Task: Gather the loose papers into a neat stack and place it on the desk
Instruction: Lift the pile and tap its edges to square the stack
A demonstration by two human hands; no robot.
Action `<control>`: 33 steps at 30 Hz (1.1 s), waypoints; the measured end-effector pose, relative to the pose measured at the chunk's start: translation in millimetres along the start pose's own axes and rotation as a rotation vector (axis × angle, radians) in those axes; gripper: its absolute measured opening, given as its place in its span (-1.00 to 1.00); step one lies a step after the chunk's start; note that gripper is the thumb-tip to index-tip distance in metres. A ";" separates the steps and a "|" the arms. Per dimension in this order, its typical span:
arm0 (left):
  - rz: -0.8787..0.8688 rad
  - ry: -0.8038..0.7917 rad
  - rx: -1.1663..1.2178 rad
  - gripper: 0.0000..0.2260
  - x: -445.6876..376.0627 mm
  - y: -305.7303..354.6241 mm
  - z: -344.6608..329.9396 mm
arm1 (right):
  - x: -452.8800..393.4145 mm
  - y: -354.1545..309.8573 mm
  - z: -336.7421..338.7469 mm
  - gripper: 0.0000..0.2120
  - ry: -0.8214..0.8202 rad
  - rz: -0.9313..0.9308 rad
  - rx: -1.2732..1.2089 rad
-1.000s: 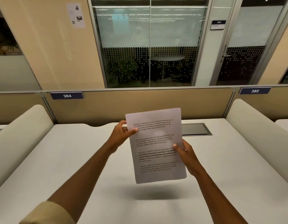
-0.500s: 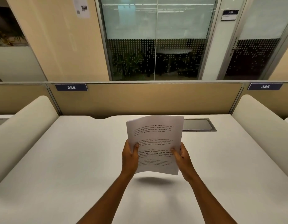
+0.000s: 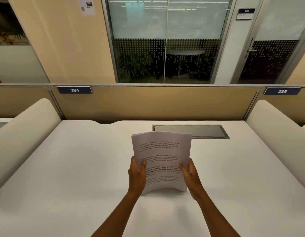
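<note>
A stack of printed white papers (image 3: pixel 161 151) stands upright and slightly bowed over the middle of the white desk (image 3: pixel 79 168). Its bottom edge is at or just above the desk surface; I cannot tell if it touches. My left hand (image 3: pixel 137 173) grips the stack's left edge, thumb across the front. On the opposite edge my right hand (image 3: pixel 189 173) holds it the same way. The printed side faces me.
A grey cable hatch (image 3: pixel 191 131) is set in the desk behind the papers. Rounded cream dividers stand at the left (image 3: pixel 28 134) and right (image 3: pixel 276 134). A tan partition (image 3: pixel 156 103) with tags 384 and 385 closes the far side.
Both hands have lowered the stack toward the desk. My left hand slid from the stack's upper left edge down to its lower left edge. The papers now bow more.
</note>
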State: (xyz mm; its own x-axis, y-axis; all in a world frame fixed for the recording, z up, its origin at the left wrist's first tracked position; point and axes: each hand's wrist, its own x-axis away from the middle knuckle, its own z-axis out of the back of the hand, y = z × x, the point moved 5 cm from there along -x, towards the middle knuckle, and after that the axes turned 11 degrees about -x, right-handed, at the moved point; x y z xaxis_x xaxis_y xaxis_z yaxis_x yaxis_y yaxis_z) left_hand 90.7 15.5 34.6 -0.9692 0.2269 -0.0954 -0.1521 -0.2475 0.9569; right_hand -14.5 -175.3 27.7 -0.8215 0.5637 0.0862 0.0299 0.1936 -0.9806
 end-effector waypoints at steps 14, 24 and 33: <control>-0.028 0.002 -0.102 -0.91 0.4 1.9 -1.3 | -8.6 6.8 2.8 -0.80 0.013 0.010 0.066; -0.018 0.145 0.058 -0.74 6.9 26.6 1.0 | 2.7 -1.4 6.3 -0.73 0.035 0.081 -0.011; 0.026 0.377 0.038 -0.52 -16.6 74.0 11.0 | -2.8 -69.8 -10.6 -0.55 0.264 0.370 0.031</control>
State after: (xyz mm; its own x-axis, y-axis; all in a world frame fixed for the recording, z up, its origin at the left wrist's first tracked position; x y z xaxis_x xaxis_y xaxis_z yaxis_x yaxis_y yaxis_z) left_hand 97.6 3.8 110.0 -0.9770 -0.1429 -0.1585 -0.1263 -0.2115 0.9692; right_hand -8.2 -181.8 97.8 -0.5854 0.7766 -0.2329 0.2734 -0.0813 -0.9585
